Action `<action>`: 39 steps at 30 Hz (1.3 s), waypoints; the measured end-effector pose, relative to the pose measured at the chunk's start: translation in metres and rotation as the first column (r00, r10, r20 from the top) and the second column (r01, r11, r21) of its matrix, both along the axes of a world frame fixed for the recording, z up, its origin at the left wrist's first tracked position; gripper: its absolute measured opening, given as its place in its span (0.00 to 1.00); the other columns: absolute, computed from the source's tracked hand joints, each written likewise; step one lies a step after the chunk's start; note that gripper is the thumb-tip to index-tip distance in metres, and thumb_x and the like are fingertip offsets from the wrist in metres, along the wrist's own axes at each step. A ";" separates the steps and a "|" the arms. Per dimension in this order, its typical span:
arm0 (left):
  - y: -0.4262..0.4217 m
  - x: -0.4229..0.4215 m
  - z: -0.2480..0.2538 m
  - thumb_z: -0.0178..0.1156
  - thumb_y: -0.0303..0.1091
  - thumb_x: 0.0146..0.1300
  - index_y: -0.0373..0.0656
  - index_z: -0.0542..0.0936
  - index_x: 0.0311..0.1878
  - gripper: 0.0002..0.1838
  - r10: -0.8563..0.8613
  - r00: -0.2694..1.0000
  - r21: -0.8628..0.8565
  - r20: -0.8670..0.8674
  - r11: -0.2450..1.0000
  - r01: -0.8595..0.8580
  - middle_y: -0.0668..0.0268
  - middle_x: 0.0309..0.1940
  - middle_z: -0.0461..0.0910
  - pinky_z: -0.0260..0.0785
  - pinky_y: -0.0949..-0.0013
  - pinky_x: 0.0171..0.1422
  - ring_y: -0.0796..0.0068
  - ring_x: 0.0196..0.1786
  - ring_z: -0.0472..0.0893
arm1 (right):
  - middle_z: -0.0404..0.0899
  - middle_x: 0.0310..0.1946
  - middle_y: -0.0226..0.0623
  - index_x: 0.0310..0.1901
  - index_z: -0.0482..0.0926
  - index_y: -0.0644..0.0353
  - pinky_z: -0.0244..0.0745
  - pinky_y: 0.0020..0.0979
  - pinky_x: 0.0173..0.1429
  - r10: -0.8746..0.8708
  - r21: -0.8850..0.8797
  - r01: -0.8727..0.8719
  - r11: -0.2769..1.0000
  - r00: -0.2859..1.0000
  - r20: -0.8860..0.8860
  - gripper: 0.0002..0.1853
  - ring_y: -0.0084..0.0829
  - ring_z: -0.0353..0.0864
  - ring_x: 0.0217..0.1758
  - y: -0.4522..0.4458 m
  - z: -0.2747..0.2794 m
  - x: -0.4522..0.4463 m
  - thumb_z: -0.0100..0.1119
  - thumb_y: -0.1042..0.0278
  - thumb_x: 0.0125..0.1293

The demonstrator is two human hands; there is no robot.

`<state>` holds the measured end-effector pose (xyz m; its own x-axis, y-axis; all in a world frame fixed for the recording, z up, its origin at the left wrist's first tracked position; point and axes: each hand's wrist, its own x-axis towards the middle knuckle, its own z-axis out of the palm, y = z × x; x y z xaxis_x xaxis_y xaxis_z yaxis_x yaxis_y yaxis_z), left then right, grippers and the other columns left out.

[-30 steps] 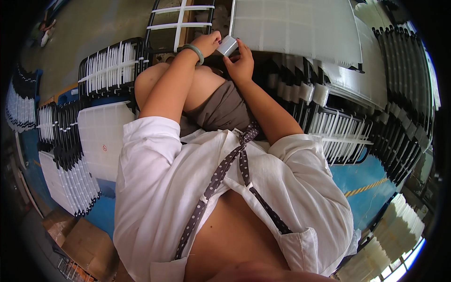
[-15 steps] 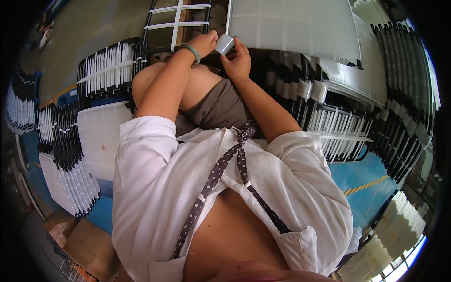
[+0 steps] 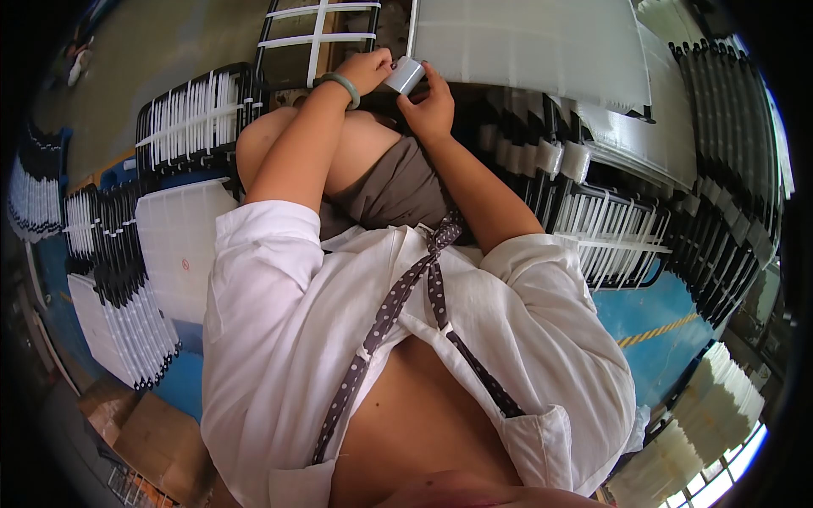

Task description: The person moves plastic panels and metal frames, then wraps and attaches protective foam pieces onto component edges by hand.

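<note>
A small whitish-grey cylinder that looks like a roll of tape [image 3: 406, 76] sits between my two hands at the top middle. My left hand [image 3: 366, 73], with a green bangle at the wrist, has its fingers curled closed at the roll's left edge. On the other side, my right hand [image 3: 433, 107] pinches the roll between thumb and fingers. Just beyond my left hand stands a black frame with white crossing straps [image 3: 318, 39]. To the right of the roll lies a large translucent white panel [image 3: 529, 51].
Strapped black frames with white slats [image 3: 188, 123] stand left of my knee. More slatted frames [image 3: 611, 240] and a row of folded black frames [image 3: 732, 169] are at right. Cardboard boxes [image 3: 161, 440] sit low at left. Blue floor [image 3: 656, 339] shows at right.
Both hands stay at the roll. The roll has shifted slightly left and up with the left hand, and its tilt has changed a little.
</note>
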<state>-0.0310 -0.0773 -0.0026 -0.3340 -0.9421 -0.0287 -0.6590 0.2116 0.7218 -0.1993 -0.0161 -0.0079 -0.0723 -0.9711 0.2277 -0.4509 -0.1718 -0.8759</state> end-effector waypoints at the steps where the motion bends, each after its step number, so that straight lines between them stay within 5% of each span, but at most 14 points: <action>1: -0.002 0.000 -0.003 0.52 0.36 0.60 0.43 0.70 0.37 0.08 0.033 0.999 -0.029 0.018 0.999 -0.033 0.58 0.24 0.76 0.66 0.61 0.36 0.59 0.30 0.77 | 0.72 0.47 0.42 0.55 0.68 0.59 0.75 0.28 0.36 -0.005 -0.057 0.001 0.998 0.998 -0.055 0.36 0.31 0.78 0.30 -0.003 -0.003 0.001 0.64 0.70 0.38; 4: -0.005 0.001 -0.006 0.51 0.35 0.61 0.41 0.69 0.34 0.07 0.108 0.989 -0.091 0.098 0.991 -0.099 0.58 0.25 0.77 0.67 0.61 0.35 0.60 0.32 0.78 | 0.69 0.47 0.42 0.54 0.67 0.60 0.74 0.30 0.39 -0.007 -0.112 -0.014 0.994 0.983 -0.184 0.36 0.36 0.76 0.36 -0.003 0.000 0.001 0.65 0.69 0.36; 8: -0.009 0.000 -0.009 0.47 0.32 0.64 0.41 0.67 0.34 0.05 0.102 0.994 -0.096 -0.045 0.990 -0.106 0.58 0.29 0.80 0.70 0.66 0.38 0.65 0.37 0.82 | 0.66 0.46 0.42 0.48 0.67 0.60 0.73 0.37 0.44 -0.065 -0.021 0.061 0.998 0.969 -0.240 0.34 0.43 0.72 0.44 0.004 0.015 0.005 0.67 0.65 0.34; 11: -0.014 -0.002 -0.009 0.47 0.32 0.64 0.41 0.66 0.34 0.05 0.130 0.991 -0.027 -0.027 0.991 -0.131 0.60 0.30 0.81 0.71 0.67 0.37 0.69 0.36 0.82 | 0.63 0.47 0.42 0.46 0.67 0.57 0.73 0.39 0.42 -0.028 0.094 0.056 0.994 0.961 -0.276 0.33 0.44 0.74 0.43 0.008 0.022 0.005 0.69 0.64 0.33; 16: -0.018 -0.003 -0.008 0.48 0.32 0.64 0.43 0.68 0.33 0.05 0.143 0.990 -0.048 0.009 0.989 -0.143 0.64 0.27 0.82 0.71 0.68 0.36 0.69 0.33 0.82 | 0.70 0.33 0.37 0.35 0.73 0.56 0.73 0.37 0.39 0.031 0.135 0.013 0.991 0.949 -0.315 0.27 0.40 0.75 0.37 0.009 0.009 0.003 0.73 0.59 0.30; 20: -0.025 0.001 -0.023 0.50 0.35 0.62 0.45 0.71 0.33 0.06 0.229 0.969 0.078 -0.092 0.972 -0.222 0.67 0.26 0.82 0.71 0.67 0.36 0.69 0.32 0.81 | 0.69 0.29 0.37 0.25 0.74 0.56 0.71 0.34 0.36 0.152 0.208 -0.127 0.970 0.982 -0.109 0.16 0.36 0.73 0.31 0.006 -0.016 -0.002 0.71 0.64 0.34; 24: -0.028 -0.001 -0.027 0.51 0.29 0.62 0.42 0.69 0.30 0.05 0.238 0.966 0.045 -0.098 0.971 -0.235 0.67 0.23 0.81 0.70 0.76 0.31 0.79 0.26 0.80 | 0.70 0.29 0.37 0.28 0.74 0.55 0.71 0.34 0.37 0.111 0.228 -0.084 0.970 0.988 -0.108 0.17 0.38 0.73 0.33 0.005 -0.032 -0.002 0.71 0.64 0.35; 36: -0.045 -0.006 -0.046 0.62 0.34 0.51 0.45 0.76 0.26 0.05 0.263 0.921 -0.074 0.288 0.965 -0.252 0.64 0.26 0.80 0.70 0.68 0.37 0.66 0.32 0.79 | 0.75 0.22 0.38 0.28 0.70 0.58 0.71 0.31 0.35 0.171 0.425 -0.162 0.891 0.985 0.017 0.19 0.34 0.77 0.27 -0.002 -0.041 -0.007 0.69 0.62 0.36; 39: -0.045 -0.007 -0.043 0.63 0.35 0.49 0.53 0.80 0.26 0.02 0.285 0.887 0.098 0.364 0.935 -0.340 0.67 0.29 0.81 0.72 0.66 0.41 0.65 0.35 0.80 | 0.75 0.22 0.37 0.28 0.70 0.58 0.71 0.31 0.35 0.173 0.451 -0.157 0.878 0.985 0.007 0.19 0.34 0.76 0.27 -0.004 -0.042 -0.008 0.68 0.63 0.35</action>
